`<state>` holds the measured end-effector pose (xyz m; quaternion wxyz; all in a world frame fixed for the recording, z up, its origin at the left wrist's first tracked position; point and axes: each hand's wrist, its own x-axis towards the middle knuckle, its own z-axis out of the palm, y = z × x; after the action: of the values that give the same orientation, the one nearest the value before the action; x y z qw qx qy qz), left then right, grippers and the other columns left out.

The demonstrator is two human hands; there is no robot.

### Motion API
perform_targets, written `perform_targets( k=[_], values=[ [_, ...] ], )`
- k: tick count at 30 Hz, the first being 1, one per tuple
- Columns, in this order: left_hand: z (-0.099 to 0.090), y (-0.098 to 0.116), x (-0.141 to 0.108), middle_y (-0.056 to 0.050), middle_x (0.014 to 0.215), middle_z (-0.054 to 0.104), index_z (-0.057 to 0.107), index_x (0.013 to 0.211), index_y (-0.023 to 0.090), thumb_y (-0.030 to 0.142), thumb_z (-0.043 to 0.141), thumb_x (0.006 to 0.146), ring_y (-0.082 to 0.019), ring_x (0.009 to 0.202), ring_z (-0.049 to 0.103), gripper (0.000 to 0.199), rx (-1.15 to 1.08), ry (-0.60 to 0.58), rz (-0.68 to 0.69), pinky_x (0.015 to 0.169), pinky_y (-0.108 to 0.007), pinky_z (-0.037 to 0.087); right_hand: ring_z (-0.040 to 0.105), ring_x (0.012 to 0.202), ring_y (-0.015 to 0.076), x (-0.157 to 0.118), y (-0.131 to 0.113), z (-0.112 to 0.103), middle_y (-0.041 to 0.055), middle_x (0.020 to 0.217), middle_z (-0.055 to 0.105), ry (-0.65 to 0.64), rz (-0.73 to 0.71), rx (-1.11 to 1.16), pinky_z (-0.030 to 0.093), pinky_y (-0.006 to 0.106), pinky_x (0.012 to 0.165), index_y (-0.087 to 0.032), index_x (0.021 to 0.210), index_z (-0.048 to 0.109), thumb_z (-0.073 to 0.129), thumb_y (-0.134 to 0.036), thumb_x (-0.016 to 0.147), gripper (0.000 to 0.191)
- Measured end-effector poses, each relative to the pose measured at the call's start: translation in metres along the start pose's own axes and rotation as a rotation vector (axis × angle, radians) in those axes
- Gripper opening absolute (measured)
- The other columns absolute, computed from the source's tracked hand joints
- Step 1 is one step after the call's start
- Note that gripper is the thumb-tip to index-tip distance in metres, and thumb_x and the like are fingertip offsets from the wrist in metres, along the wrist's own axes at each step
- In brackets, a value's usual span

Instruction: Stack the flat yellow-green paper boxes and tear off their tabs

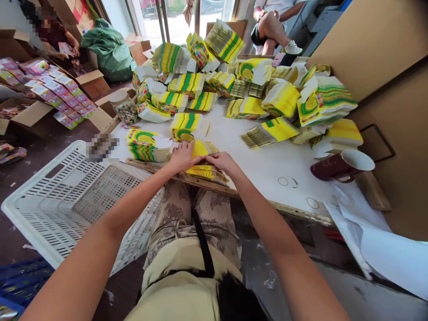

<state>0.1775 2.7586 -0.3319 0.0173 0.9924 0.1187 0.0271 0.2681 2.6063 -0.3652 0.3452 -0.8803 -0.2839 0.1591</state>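
The white-topped desk [284, 160] stood beside a white plastic crate [67, 171]. Bundled yellow-green cartons [185, 84] lay heaped across its far half, and a maroon mug [327, 167] sat at right. At the near edge, the left hand [182, 157] grasped a stack of flattened yellow cartons [203, 170]; the right hand [225, 161] touched it, whether pinching I couldn't tell. Rubber bands [312, 198] lay near the mug.

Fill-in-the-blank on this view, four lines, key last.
1. The left hand and right hand are at a mostly ____ stack.
2. The dark mug stands nearer the ____ hand.
3. The perforated crate beside the table is ____.
4. The bulging sack beyond the jar is ____.
Missing words: yellow; right; white; green.
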Motion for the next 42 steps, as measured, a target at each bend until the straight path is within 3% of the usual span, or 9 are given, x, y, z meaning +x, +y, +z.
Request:
perform_targets(
  k=[3,6,11,20,23,27,29,35,42],
  values=[
    [0.000,0.000,0.000,-0.018,0.132,0.050,0.035,0.142,0.016,0.064,0.040,0.091,-0.033,0.123,0.046,0.071,0.000,-0.004,-0.001,0.099,-0.043,0.038,0.062,0.065,0.0173,-0.001,0.001,-0.015,0.0047,0.064,0.069,-0.017,0.042,-0.185,0.042,0.024,0.059,-0.016,0.076,0.076,0.058,-0.048,0.083,0.038],
    [0.000,-0.001,0.001,-0.018,0.132,0.050,0.034,0.143,0.016,0.064,0.037,0.092,-0.033,0.124,0.045,0.070,-0.009,-0.017,-0.008,0.099,-0.043,0.038,0.064,0.073,0.0180,-0.002,-0.005,-0.025,0.0056,0.075,0.073,-0.005,0.033,-0.321,0.041,0.024,0.063,-0.017,0.085,0.078,0.058,-0.027,0.079,0.023],
    [0.001,-0.004,0.005,-0.018,0.135,0.049,0.033,0.145,0.016,0.061,0.036,0.093,-0.033,0.126,0.044,0.069,-0.035,-0.036,-0.007,0.100,-0.045,0.038,0.064,0.083,0.0184,-0.010,-0.005,-0.032,0.0080,0.092,0.075,0.039,-0.137,-0.435,0.040,0.025,0.071,-0.018,0.098,0.077,0.047,-0.014,0.081,0.034],
    [-0.005,-0.006,0.010,-0.019,0.137,0.047,0.035,0.144,0.016,0.062,0.045,0.090,-0.034,0.128,0.044,0.071,-0.089,-0.089,-0.003,0.101,-0.047,0.038,0.053,0.066,0.0131,-0.036,0.020,-0.047,-0.0016,0.067,0.063,-0.420,-0.324,-0.114,0.037,0.023,0.064,-0.016,0.076,0.072,0.050,-0.026,0.079,0.024],
    [-0.004,-0.003,0.006,-0.018,0.136,0.049,0.036,0.143,0.017,0.060,0.042,0.092,-0.034,0.127,0.045,0.067,-0.065,-0.039,-0.004,0.101,-0.047,0.038,0.054,0.067,0.0145,-0.034,0.023,-0.046,-0.0006,0.068,0.065,-0.339,-0.310,-0.146,0.038,0.025,0.064,-0.017,0.078,0.073,0.049,-0.032,0.086,0.030],
    [0.000,-0.003,0.004,-0.018,0.134,0.050,0.035,0.144,0.017,0.060,0.042,0.092,-0.033,0.126,0.044,0.067,-0.047,-0.012,0.011,0.100,-0.045,0.037,0.060,0.078,0.0166,-0.028,0.022,-0.037,0.0052,0.087,0.070,0.077,-0.240,-0.207,0.041,0.026,0.072,-0.017,0.105,0.073,0.049,-0.026,0.091,0.029],
    [0.001,-0.004,0.005,-0.018,0.133,0.050,0.035,0.144,0.016,0.060,0.043,0.092,-0.033,0.127,0.044,0.069,-0.043,-0.008,0.013,0.100,-0.045,0.037,0.061,0.086,0.0179,-0.027,0.021,-0.031,0.0084,0.097,0.070,0.178,-0.244,-0.302,0.042,0.026,0.076,-0.018,0.108,0.073,0.050,-0.023,0.091,0.029],
    [0.002,-0.004,0.005,-0.017,0.132,0.051,0.036,0.144,0.015,0.060,0.043,0.092,-0.034,0.124,0.046,0.069,-0.026,0.007,0.010,0.098,-0.045,0.039,0.059,0.090,0.0179,-0.034,0.020,-0.026,0.0085,0.101,0.065,0.221,-0.309,-0.502,0.042,0.025,0.070,-0.021,0.099,0.075,0.051,-0.023,0.093,0.025],
    [0.001,-0.003,0.005,-0.017,0.132,0.051,0.036,0.144,0.016,0.061,0.043,0.092,-0.034,0.124,0.046,0.069,-0.014,-0.001,0.004,0.099,-0.045,0.039,0.062,0.088,0.0178,-0.024,0.009,-0.036,0.0074,0.098,0.070,0.091,-0.310,-0.516,0.041,0.025,0.072,-0.018,0.093,0.073,0.056,-0.019,0.088,0.018]
  ],
)
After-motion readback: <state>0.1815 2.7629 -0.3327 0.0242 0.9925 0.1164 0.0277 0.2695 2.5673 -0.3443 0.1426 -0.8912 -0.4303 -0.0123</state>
